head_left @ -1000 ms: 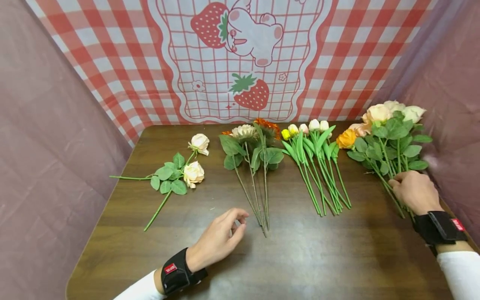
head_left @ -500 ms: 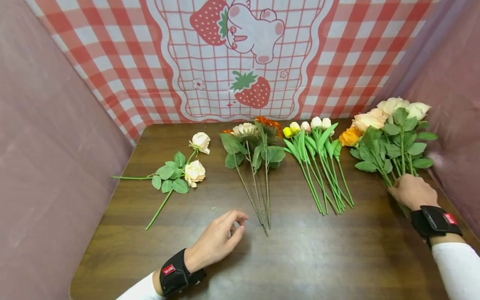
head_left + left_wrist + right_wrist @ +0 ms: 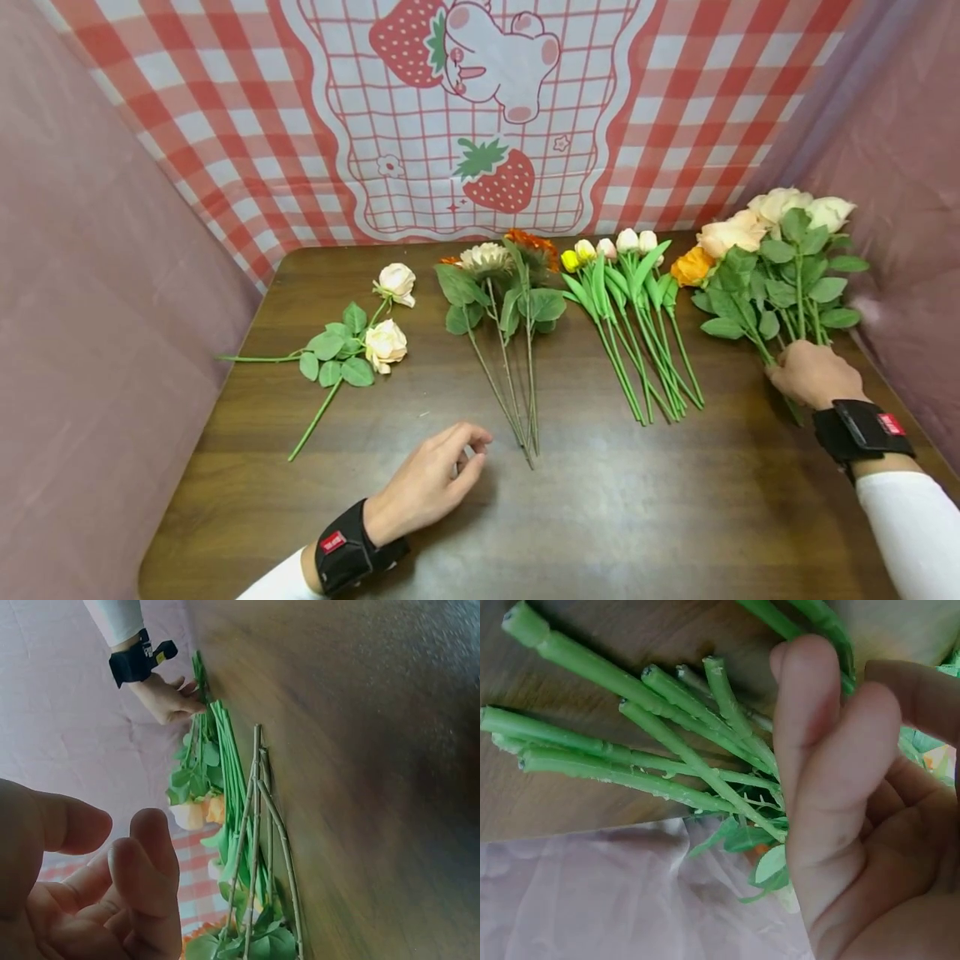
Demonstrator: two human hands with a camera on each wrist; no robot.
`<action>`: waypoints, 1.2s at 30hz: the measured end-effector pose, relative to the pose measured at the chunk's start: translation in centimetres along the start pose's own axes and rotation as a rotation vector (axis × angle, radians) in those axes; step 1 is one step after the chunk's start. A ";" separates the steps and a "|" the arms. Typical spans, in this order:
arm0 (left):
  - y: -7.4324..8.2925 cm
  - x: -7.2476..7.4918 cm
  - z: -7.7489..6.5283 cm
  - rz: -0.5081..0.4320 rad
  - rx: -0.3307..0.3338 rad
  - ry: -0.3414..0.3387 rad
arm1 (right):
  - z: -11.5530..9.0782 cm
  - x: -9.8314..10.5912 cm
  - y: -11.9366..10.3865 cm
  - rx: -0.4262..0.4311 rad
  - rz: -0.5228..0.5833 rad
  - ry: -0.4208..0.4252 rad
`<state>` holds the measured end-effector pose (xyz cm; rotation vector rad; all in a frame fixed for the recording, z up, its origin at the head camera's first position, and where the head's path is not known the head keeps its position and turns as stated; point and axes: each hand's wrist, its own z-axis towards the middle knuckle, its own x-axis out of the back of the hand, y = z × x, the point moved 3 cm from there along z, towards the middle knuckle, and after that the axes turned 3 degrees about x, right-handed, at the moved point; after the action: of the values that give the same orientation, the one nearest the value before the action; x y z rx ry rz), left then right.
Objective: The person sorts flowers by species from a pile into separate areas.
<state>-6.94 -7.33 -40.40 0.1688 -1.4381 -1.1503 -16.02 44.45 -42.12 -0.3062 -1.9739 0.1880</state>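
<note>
At the table's right side my right hand [image 3: 816, 375] curls at the stems of a bunch of roses [image 3: 798, 275], cream, peach and orange with green leaves. In the right wrist view, rose stems [image 3: 802, 619] run in between fingers and thumb, while several cut stem ends [image 3: 630, 686] spread out behind the fingers. My left hand [image 3: 431, 475] hovers near the front middle, fingers loosely bent and holding nothing. Just beyond its fingertips lie the thin stem ends of white and orange flowers [image 3: 487, 260]; the left wrist view shows these brown stems [image 3: 256, 802] beside the hand.
Several tulips [image 3: 637, 308] in yellow, pink and white lie between the orange flowers and the roses. Two cream roses [image 3: 386, 346] with crossed stems lie at the left. A checked strawberry cloth [image 3: 495, 179] hangs behind the wooden table [image 3: 600, 517]; pinkish drapes [image 3: 90, 333] flank it.
The right hand has shifted slightly up and left; the rose stems beneath it drew closer together and the peach rose heads moved a little left. The left hand stayed nearly still.
</note>
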 end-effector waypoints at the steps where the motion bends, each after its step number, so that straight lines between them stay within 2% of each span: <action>1: 0.0 0.0 0.0 0.002 0.002 -0.006 | 0.0 0.0 0.0 -0.005 -0.002 0.001; 10: 0.0 -0.1 -0.1 0.023 0.008 -0.047 | -0.4 0.3 -0.6 -0.017 -0.051 0.091; 17: 0.0 -0.1 -0.3 0.052 -0.024 -0.069 | -0.9 0.2 -2.3 0.013 -0.062 0.265; 21: 0.0 -0.1 -0.3 0.061 -0.041 -0.083 | -1.8 -0.5 -4.7 0.089 -0.023 0.350; 27: -0.5 0.1 -0.3 0.075 -0.024 -0.096 | -4.5 -2.3 -10.9 0.251 0.033 0.505; 29: -1.1 0.8 -0.2 0.103 -0.006 -0.075 | -5.5 -3.1 -13.1 0.305 0.041 0.550; 31: -2.1 2.1 0.0 0.163 0.025 -0.029 | -6.4 -4.0 -15.4 0.359 0.049 0.572; 33: -3.5 3.9 0.3 0.237 0.074 0.031 | -7.2 -4.8 -17.5 0.420 0.049 0.606; 36: -6.5 7.7 0.6 0.365 0.203 0.119 | -8.4 -6.0 -20.5 0.532 0.049 0.662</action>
<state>-12.80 -15.58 -39.64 0.1074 -1.4084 -0.6868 -8.63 23.06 -38.41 -0.0509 -1.2057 0.5545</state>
